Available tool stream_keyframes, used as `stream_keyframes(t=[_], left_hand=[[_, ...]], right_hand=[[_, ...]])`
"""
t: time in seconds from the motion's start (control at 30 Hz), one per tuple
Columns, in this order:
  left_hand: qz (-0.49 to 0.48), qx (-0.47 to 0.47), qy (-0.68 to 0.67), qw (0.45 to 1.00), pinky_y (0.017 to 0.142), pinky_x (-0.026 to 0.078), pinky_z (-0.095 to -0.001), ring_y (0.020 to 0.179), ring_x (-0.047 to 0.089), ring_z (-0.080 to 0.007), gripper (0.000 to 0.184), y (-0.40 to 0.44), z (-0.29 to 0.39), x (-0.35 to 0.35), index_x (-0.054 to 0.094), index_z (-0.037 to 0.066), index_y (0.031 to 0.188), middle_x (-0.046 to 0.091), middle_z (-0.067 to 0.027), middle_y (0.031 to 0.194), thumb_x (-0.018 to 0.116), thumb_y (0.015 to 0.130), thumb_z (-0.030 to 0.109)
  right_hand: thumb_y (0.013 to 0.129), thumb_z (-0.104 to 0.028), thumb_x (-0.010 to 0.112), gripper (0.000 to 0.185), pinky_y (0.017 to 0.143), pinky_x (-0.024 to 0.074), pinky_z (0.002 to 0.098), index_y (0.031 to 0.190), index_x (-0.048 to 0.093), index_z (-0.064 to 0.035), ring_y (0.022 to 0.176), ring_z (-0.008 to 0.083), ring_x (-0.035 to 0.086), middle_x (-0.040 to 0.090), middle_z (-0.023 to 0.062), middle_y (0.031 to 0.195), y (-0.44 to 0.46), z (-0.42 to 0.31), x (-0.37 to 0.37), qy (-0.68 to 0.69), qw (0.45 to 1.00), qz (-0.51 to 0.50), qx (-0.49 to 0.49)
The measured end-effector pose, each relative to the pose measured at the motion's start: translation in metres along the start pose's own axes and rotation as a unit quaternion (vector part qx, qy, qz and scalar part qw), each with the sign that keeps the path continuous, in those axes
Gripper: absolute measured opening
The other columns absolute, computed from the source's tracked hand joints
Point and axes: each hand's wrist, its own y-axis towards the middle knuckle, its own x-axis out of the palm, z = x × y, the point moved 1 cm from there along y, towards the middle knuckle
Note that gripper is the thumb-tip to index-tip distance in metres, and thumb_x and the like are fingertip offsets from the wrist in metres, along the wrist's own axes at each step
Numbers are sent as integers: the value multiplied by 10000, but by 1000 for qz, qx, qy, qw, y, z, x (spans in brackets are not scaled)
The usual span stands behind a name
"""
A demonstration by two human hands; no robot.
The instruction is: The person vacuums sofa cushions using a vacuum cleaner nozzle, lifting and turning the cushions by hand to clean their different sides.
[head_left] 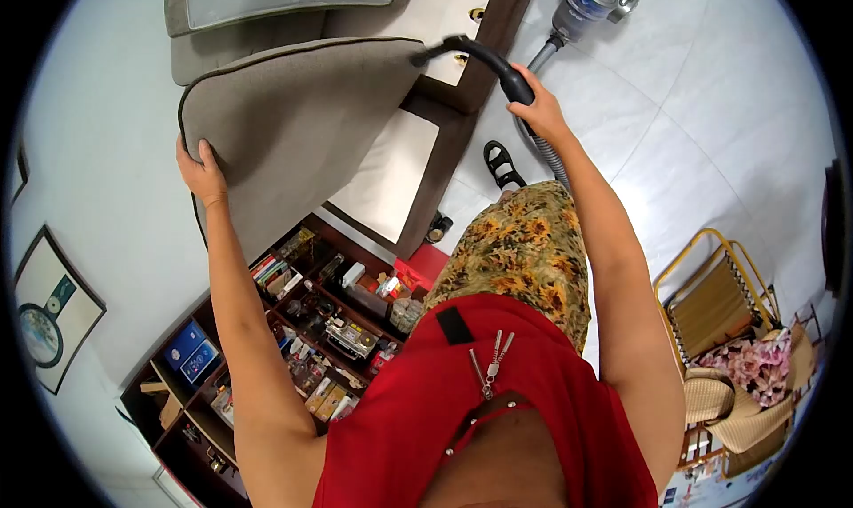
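Observation:
A large grey-brown sofa cushion point(293, 126) with dark piping is tilted up on its edge. My left hand point(203, 172) grips its left side, thumb on the face and the other fingers behind. In my right hand point(538, 108) is the black curved handle of a vacuum cleaner hose point(499, 68), fingers wrapped round it. The brush head point(433, 55) at its end meets the cushion's far right corner. From the handle a grey ribbed hose point(550, 160) hangs down. The vacuum cleaner's body point(586, 8), clear and blue, stands on the floor at the upper right.
Under the cushion is a dark wooden sofa frame point(426, 184) with white seat panels. Another cushion point(284, 1) leans behind. A crowded shelf unit point(302, 321) stands at lower left. A folding chair point(720, 299) and a rack with hats and flowers are at right. Pale tiles cover the floor.

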Motion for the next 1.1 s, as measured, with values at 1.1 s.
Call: stream_keyframes(t=[1.1], left_hand=[[-50, 39, -79, 995, 1068, 348, -532, 1352, 448, -326, 797, -444, 78, -149, 459, 376, 1392, 421, -114, 1508, 824, 695, 252]], right_hand=[[572, -153, 678, 883, 541, 479, 262, 1432, 489, -90, 621, 137, 554, 561, 77, 847, -193, -489, -12, -276, 937, -210, 38]])
